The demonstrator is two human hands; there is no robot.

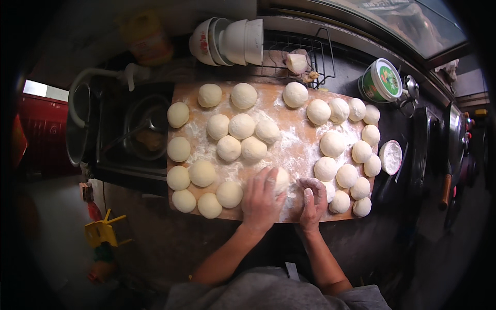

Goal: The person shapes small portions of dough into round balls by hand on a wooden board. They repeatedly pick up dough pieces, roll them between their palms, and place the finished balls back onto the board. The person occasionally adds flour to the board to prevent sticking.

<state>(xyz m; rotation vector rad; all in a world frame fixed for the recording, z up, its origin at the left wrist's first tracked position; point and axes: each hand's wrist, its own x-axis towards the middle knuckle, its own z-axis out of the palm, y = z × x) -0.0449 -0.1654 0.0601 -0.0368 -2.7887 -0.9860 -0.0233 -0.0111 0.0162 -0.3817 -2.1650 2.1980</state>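
My left hand [261, 197] curls around a white dough ball [282, 180] near the front edge of a floured wooden board [290, 151]. Its fingers lie along the ball's left side and the thumb is at its front; the hand is slightly blurred. A short gap to the right, my right hand [314, 201] is cupped with thumb and fingers apart, holding nothing. Behind its fingers a floury dough ball [329, 192] is partly hidden. Several more round dough balls stand at the board's left, with a cluster [241, 126] in the middle and a group [347, 176] at the right.
Stacked bowls [236, 42] lie sideways behind the board, beside a wire rack [321, 58]. A green-and-white tub [379, 81] is at the back right, a bowl of flour [390, 157] to the right. At left is a sink [149, 128] with a faucet [97, 72].
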